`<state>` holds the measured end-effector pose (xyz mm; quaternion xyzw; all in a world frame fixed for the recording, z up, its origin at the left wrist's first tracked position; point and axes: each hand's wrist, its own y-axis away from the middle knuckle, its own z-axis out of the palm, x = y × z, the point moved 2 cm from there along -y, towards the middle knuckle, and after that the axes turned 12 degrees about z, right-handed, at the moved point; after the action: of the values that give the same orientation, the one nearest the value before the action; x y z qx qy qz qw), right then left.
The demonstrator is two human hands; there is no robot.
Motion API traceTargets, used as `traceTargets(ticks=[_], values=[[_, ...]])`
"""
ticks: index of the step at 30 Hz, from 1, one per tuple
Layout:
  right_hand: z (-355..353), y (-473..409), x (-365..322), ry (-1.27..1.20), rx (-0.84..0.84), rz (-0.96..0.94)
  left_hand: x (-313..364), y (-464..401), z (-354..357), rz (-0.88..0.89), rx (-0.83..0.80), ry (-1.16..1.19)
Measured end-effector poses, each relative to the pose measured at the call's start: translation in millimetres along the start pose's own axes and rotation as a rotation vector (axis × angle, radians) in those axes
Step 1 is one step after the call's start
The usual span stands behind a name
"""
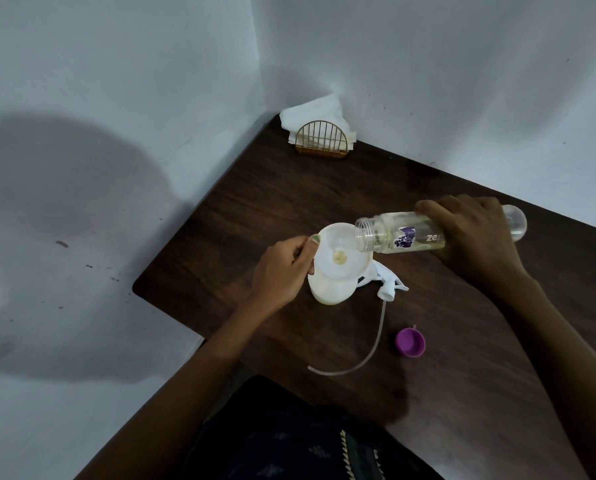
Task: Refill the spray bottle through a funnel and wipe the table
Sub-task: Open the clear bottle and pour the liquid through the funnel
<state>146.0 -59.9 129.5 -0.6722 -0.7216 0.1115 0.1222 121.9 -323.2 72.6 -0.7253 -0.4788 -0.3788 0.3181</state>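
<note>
A white spray bottle (pixel 327 291) stands on the dark wooden table (pixel 462 358) with a white funnel (pixel 341 252) set in its neck. My left hand (pixel 282 268) pinches the funnel's left rim. My right hand (pixel 476 233) grips a clear water bottle (pixel 397 235) tipped nearly flat, its open mouth over the funnel's right edge. A little yellowish liquid sits at the funnel's throat. The white spray head (pixel 390 284) with its long dip tube (pixel 365 355) lies on the table beside the spray bottle.
A purple bottle cap (pixel 409 342) lies open side up near the tube. A gold wire holder with white napkins (pixel 320 133) stands in the far corner against pale walls. The table's left edge runs close to the spray bottle.
</note>
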Motion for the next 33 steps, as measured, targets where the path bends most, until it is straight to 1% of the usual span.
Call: traceTargets(ticks=[21, 33], values=[[-0.3, -1.0, 1.4, 0.013, 0.013, -0.006, -2.5, 0.7, 0.3, -0.021, 0.001, -0.015], [0.5, -1.9, 2.3, 0.020, 0.015, -0.011, -1.4, 1.7, -1.0, -0.003, 0.001, -0.013]])
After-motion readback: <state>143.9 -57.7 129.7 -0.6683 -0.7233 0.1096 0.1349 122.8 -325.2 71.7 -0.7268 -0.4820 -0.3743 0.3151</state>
